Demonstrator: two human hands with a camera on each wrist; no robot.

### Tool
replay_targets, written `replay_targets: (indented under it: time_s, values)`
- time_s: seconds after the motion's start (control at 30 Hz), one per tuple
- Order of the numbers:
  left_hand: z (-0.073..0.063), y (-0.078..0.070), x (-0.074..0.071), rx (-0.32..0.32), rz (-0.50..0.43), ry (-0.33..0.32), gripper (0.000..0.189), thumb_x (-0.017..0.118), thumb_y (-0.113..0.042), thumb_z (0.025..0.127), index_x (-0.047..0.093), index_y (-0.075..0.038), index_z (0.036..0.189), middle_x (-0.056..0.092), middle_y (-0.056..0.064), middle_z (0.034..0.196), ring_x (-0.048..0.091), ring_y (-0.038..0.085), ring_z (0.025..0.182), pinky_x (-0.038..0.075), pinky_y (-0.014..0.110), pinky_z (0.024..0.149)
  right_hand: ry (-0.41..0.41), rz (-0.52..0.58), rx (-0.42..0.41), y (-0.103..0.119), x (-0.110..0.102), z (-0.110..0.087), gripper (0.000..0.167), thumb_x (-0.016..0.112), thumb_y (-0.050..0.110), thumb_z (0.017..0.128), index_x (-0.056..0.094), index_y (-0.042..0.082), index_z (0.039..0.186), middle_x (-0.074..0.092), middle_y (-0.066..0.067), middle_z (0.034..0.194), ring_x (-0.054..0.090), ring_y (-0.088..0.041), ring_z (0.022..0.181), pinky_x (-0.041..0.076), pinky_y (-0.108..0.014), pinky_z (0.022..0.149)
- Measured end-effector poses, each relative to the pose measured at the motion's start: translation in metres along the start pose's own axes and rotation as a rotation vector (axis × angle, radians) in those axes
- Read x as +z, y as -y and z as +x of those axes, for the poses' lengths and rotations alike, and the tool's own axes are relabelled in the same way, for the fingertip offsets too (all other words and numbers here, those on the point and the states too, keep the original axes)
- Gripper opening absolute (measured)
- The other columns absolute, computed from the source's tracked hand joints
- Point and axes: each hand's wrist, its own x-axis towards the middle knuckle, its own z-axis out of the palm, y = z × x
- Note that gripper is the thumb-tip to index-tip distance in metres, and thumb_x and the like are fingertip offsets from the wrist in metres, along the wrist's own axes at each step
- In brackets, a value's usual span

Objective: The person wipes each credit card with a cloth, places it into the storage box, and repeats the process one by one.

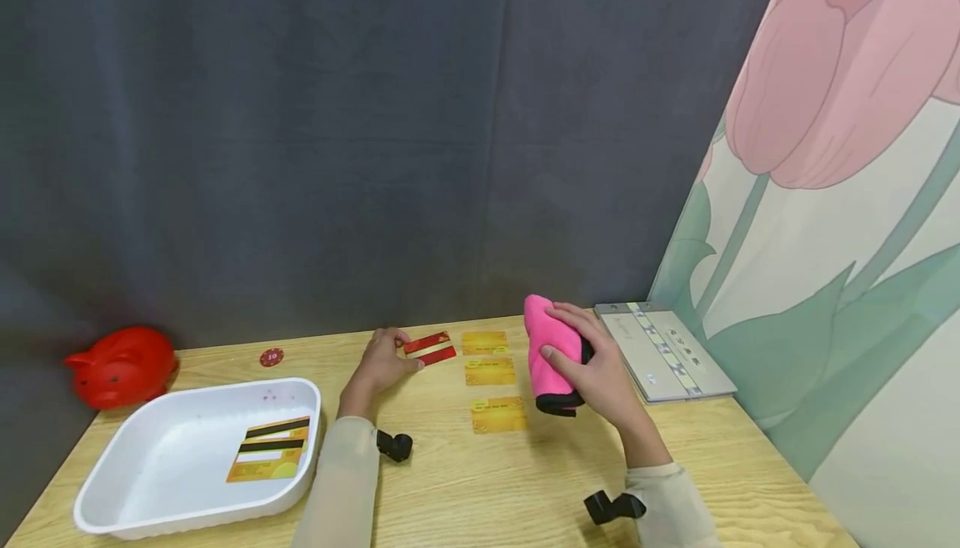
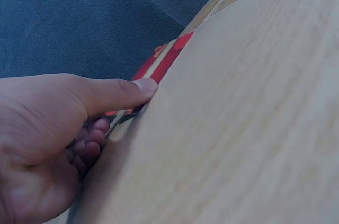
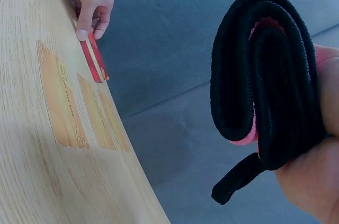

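Observation:
At the back of the table, my left hand [image 1: 385, 362] pinches the left end of a red card [image 1: 431, 349] with a pale stripe. In the left wrist view the thumb lies along the near edge of this card, and the other fingers are partly hidden beneath it. My right hand [image 1: 596, 362] grips a folded pink cloth [image 1: 551, 346] with black edging, held above the table; its layered black end [image 3: 286, 86] faces the right wrist camera. Between the hands lie three golden cards, the back one [image 1: 484, 342], the middle one [image 1: 490, 371] and the front one [image 1: 498, 415].
A white plastic tray [image 1: 142, 414] on the left holds golden cards [image 1: 268, 450] with black stripes. Behind it are a red piggy bank [image 1: 123, 367] and a red chip [image 1: 272, 357] marked 10. A grey-covered book [image 1: 660, 352] lies at the right; a dark curtain [image 1: 375, 131] hangs behind.

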Motion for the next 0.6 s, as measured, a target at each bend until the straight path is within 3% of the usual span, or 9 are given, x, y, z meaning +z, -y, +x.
replay_targets:
  time_s: [0.3,0.43,0.6]
  values:
    - [0.002,0.000,0.008,0.061,-0.144,-0.049,0.041,0.078,-0.005,0.090,0.057,-0.011,0.125,0.057,0.008,0.102,0.053,0.018,0.087,0.047,0.033,0.079,-0.002,0.006,-0.002,0.001,-0.002,-0.001,0.053,0.077,0.021,0.093,0.061,0.026,0.143,0.052,-0.002,0.154,0.048,-0.026,0.138,0.048,-0.041,0.101]
    - [0.000,-0.001,0.009,0.100,-0.180,-0.132,0.035,0.075,-0.001,0.091,0.063,-0.012,0.122,0.067,0.009,0.101,0.065,0.016,0.086,0.055,0.033,0.079,0.001,0.007,0.001,0.001,-0.003,-0.001,0.053,0.077,0.021,0.094,0.060,0.026,0.144,0.051,-0.002,0.154,0.048,-0.026,0.138,0.049,-0.040,0.102]
    - [-0.007,-0.009,0.002,0.162,-0.296,-0.201,0.035,0.073,-0.003,0.094,0.065,-0.011,0.128,0.076,0.014,0.103,0.074,0.025,0.092,0.061,0.042,0.081,-0.003,0.003,-0.012,0.002,-0.001,-0.001,0.052,0.078,0.022,0.093,0.061,0.026,0.143,0.052,-0.002,0.153,0.048,-0.026,0.139,0.049,-0.040,0.103]
